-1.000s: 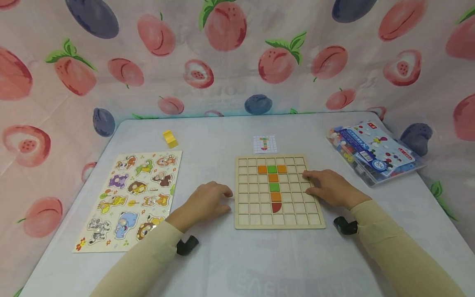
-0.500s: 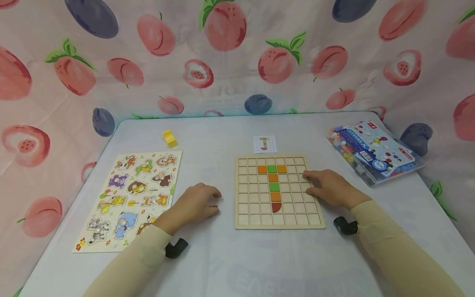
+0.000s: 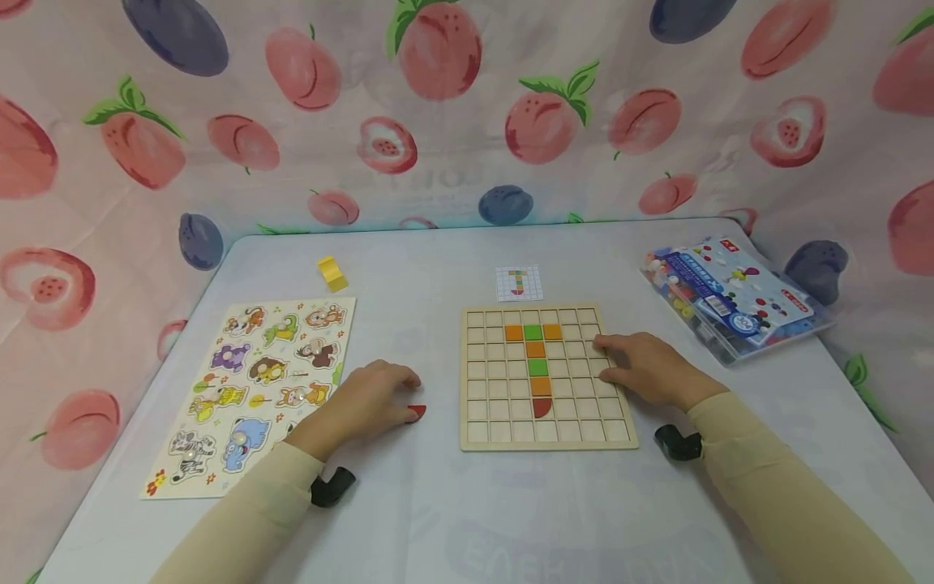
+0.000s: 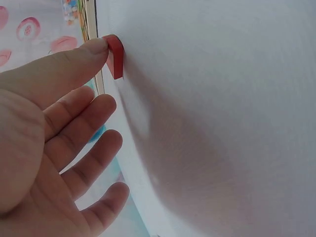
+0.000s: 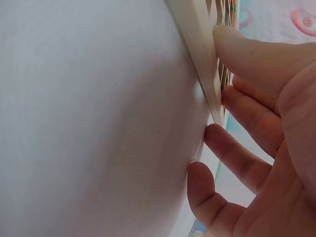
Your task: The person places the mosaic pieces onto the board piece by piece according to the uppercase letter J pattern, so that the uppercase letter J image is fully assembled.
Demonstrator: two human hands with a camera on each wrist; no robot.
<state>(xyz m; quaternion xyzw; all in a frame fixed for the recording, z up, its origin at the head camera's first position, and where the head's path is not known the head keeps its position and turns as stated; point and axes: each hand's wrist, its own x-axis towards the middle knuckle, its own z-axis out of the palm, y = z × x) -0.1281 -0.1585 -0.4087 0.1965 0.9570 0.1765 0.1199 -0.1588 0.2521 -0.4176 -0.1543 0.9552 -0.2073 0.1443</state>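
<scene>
My left hand [image 3: 368,405] is over the white table with its thumb tip touching a small red quarter-round tile [image 3: 416,412]; in the left wrist view the other fingers stand apart from that red tile [image 4: 115,55]. My right hand [image 3: 649,369] rests at the right edge of a wooden grid board [image 3: 474,444], its thumb and index finger touching the board, fingers loosely extended. Orange and green square tiles [image 3: 538,367] form a T in the grid, with another red quarter-round tile [image 3: 542,407] at the foot of its stem.
A small pattern card [image 3: 519,283] lies behind the board. To the left are an animal puzzle board [image 3: 248,397], partly under the left sleeve, and a folded yellow piece [image 3: 332,274]. A clear plastic box [image 3: 737,300] of colored parts sits at the back right.
My left hand has drawn away leftward from the wooden board, and a red tile now shows at its thumb. The right hand has stayed at the board's edge.
</scene>
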